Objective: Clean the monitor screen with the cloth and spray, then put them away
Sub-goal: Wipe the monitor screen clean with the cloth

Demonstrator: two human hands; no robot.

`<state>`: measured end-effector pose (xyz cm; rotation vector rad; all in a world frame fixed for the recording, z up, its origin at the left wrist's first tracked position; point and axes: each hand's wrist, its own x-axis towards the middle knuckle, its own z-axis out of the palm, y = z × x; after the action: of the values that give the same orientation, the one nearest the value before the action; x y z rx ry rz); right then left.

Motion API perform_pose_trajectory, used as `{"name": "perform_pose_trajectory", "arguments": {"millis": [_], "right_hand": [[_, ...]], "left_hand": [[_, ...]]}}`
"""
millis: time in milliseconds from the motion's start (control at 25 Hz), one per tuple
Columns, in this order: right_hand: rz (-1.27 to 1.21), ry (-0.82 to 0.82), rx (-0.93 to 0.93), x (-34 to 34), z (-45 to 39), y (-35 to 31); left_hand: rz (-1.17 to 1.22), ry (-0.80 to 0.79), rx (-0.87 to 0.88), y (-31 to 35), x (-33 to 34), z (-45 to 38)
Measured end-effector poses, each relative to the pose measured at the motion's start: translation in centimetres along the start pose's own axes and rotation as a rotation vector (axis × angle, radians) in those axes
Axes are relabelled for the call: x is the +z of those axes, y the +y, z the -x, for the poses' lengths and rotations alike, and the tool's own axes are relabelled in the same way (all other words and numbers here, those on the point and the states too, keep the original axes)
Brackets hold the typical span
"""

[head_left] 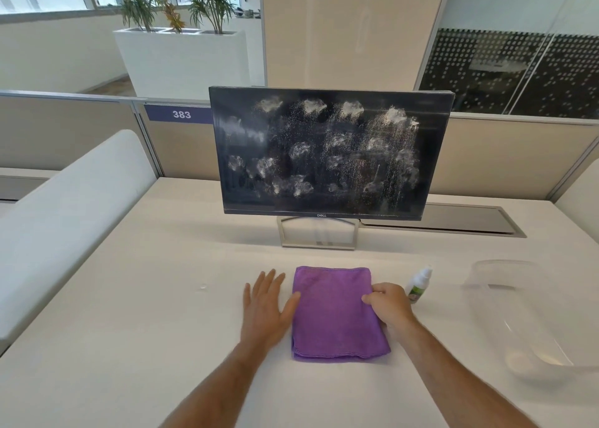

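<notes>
A black monitor [327, 152] stands at the back of the desk, its dark screen covered in white spray blotches and drips. In front of it a folded purple cloth [334, 314] lies flat on the desk. My left hand [267, 304] rests flat beside the cloth's left edge, fingers spread, thumb touching the cloth. My right hand [390, 304] is curled over the cloth's right edge, gripping it. A small white spray bottle [419, 285] with a green label stands upright just right of my right hand.
A clear plastic tub [486, 285] sits at the right of the white desk [146, 330]. A small clear cap [203, 287] lies left of my left hand. A cable tray slot [453, 218] runs behind the monitor. Partition panels [64, 129] enclose the desk.
</notes>
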<state>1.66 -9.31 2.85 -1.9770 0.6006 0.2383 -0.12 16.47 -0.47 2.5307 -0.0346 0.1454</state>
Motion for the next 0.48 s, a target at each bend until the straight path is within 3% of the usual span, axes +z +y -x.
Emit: {"name": "perform_pose_trajectory", "arguments": {"millis": [80, 160, 280, 360, 480], "right_hand": [[-0.109, 0.012, -0.054, 0.2, 1.2, -1.8], [-0.24, -0.033, -0.109, 0.3, 2.3, -3.9], [-0.274, -0.158, -0.287, 1.0, 4.0, -6.3], [-0.203, -0.24, -0.4, 1.9, 5.1, -6.8], [-0.182, -0.341, -0.459, 2.6, 6.5, -6.7]], "left_hand": [[0.169, -0.009, 0.06, 3.3, 0.5, 0.1], [0.461, -0.056, 0.0, 6.9, 0.3, 0.7], [1.072, -0.211, -0.319, 10.6, 0.9, 0.2], [1.431, -0.212, -0.544, 11.9, 0.8, -0.6], [1.553, -0.131, -0.683, 12.8, -0.1, -1.4]]}}
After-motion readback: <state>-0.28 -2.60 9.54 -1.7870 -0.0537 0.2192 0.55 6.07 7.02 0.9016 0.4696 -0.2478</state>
